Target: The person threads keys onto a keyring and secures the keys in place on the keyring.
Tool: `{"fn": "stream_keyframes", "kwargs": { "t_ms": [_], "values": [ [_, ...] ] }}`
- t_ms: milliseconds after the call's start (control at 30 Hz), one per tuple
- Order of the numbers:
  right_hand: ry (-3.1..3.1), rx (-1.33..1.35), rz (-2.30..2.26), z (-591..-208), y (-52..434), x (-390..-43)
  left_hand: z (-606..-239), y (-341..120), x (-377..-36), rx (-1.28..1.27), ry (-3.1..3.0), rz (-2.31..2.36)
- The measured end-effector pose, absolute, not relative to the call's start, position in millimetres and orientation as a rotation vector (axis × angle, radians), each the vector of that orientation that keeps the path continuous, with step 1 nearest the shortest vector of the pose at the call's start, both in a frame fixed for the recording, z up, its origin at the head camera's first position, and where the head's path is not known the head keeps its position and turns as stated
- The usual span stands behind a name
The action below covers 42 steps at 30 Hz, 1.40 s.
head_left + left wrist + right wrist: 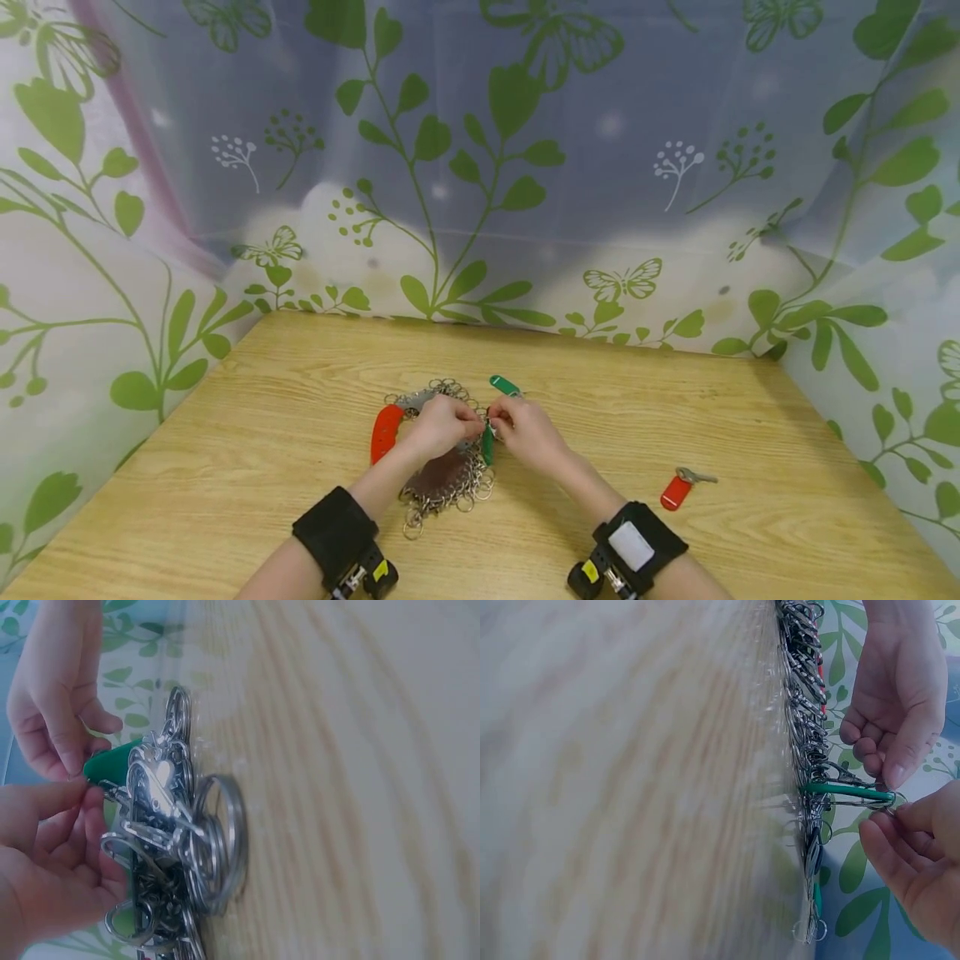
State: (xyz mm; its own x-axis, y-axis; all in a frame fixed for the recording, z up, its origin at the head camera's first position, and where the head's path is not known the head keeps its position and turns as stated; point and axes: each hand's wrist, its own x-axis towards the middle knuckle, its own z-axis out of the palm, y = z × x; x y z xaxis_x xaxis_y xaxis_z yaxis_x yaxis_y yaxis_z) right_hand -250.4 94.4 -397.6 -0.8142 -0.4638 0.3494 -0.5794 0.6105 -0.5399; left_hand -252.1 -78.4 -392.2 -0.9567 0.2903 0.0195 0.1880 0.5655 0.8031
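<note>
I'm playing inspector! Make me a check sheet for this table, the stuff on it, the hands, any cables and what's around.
Surface: wood-grain table.
Job's things: green tag stands up between the hands; metal rings sit in a tangled bunch, with a curved red piece at its left side.
Clutter: second green tag lies farther back; red tag with a key lies apart, right.
Hands: left hand and right hand pinch at the standing tag's upper end; exact hold unclear.
Cables: nothing seen.
Surroundings: leaf-and-butterfly sheet behind and at both sides.
</note>
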Motion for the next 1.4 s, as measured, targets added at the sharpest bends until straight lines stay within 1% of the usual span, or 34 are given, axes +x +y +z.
{"fn": "stream_keyframes", "kwargs": {
  "t_ms": [133,400,667,733,867,1000,1233,1400],
  "values": [
    [-2.690,0.799,1.061,-397,94,-250,-392,-77,-252,0.460,2.690,1.298],
    [-2.659,0.794,1.092,-399,93,-251,-394,-77,-251,0.567,2.766,1.215],
    [-2.504,0.976,0.805,-400,94,-251,-395,-77,-250,0.534,2.802,1.238],
    [-2.464,1.014,0.759,-400,93,-252,-393,-77,-249,0.574,2.852,1.184],
    [-2.439,1.038,0.739,-399,92,-254,-389,-74,-247,0.735,3.016,0.963],
    [-2.504,0.969,0.807,-398,90,-256,-385,-72,-245,0.815,3.108,0.844],
    [-2.640,0.776,1.184,-396,87,-254,-386,-73,-246,0.729,3.062,0.922],
    [-2.633,0.753,1.313,-395,88,-253,-391,-75,-250,0.721,2.998,0.990]
  ]
}}
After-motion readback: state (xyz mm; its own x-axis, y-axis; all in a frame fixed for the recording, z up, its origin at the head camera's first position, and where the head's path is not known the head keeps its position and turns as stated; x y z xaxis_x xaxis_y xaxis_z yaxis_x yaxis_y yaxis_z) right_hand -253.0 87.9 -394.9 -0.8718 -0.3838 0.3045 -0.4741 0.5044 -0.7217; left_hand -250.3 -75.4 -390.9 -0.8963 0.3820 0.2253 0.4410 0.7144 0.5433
